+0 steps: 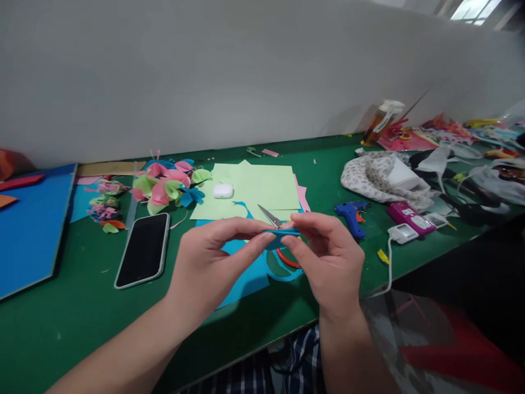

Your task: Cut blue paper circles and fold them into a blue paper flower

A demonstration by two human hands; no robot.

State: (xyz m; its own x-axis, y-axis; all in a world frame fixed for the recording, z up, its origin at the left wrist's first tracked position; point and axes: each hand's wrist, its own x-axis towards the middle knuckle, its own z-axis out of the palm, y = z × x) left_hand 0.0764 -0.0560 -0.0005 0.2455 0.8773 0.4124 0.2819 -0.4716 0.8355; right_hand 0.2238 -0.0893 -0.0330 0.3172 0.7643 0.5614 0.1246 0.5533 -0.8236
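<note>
Between both hands is a small folded piece of blue paper (pixel 282 239), held above the table. My left hand (pixel 213 257) pinches its left end between thumb and fingers. The right end is pinched the same way by my right hand (pixel 330 251). Behind and below the hands lie scissors (pixel 268 214), blades pointing away to the left, with red-orange handles partly hidden by my right hand. Blue paper sheet (pixel 246 276) and curled blue offcuts (pixel 287 276) rest under the hands. Light green paper sheets (pixel 262 186) lie just beyond.
A phone (pixel 143 251) lies left, near paper petals (pixel 168 183). A white earbud case (pixel 223 190) sits on the green sheets. Right are a blue glue gun (pixel 353 217), a magenta power bank (pixel 410 218) with a cable, patterned cloth (pixel 369 178) and an amber bottle (pixel 381 123).
</note>
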